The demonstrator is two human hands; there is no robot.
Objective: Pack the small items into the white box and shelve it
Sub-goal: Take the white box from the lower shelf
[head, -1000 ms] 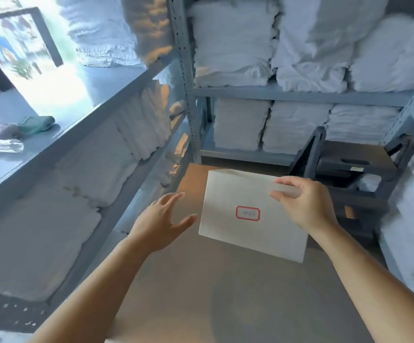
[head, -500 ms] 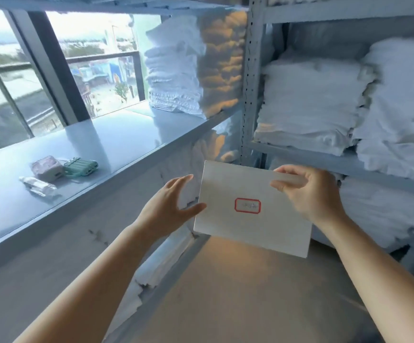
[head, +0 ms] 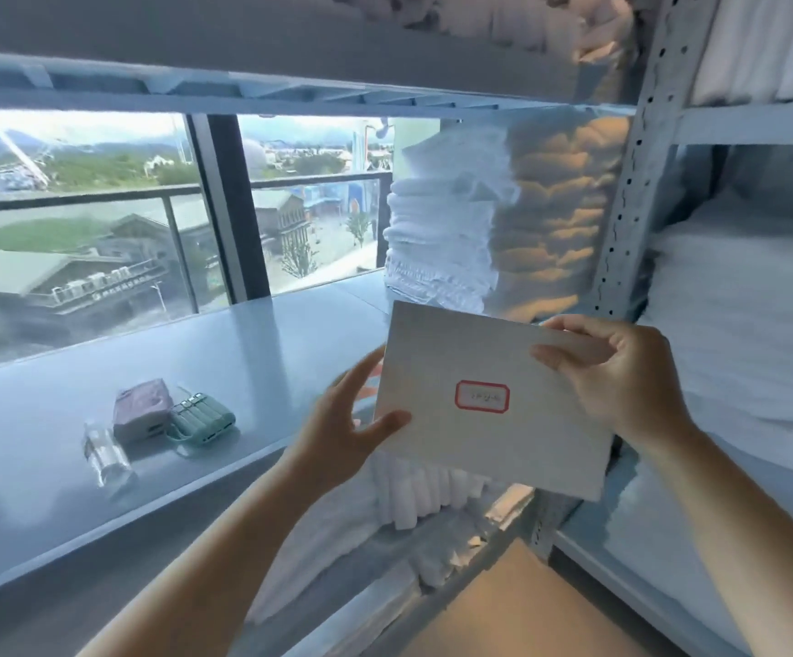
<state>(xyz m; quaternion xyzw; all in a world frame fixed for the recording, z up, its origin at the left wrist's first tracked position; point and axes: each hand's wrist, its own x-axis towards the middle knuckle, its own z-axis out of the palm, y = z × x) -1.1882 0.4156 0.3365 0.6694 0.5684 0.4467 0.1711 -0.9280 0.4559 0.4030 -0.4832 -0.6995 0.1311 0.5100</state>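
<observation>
1. A flat white rectangular cardboard box (head: 494, 400), marked with a small red-bordered label (head: 482, 396), is held in the air in front of a grey metal shelf (head: 252, 343), just past its front edge.
2. The right hand (head: 622, 377) pinches the box's upper right edge, thumb on the near face and fingers behind.
3. The left hand (head: 342, 424) holds the box's left edge, its thumb on the front and its loosely spread fingers behind.
4. Three small items lie together on the shelf, well apart from the box: a clear plastic bottle (head: 106, 453) on its side, a pale pink pouch (head: 142, 409) and a mint green ribbed power bank (head: 202, 420).
5. Stacks of folded white towels (head: 437, 239) fill the shelf's far end and the neighbouring racks.
6. The step in hand looks like bringing the box to the shelf; packing is not yet begun.
7. The next move likely calls for setting the box down beside the items and opening it, which needs both hands free.
</observation>
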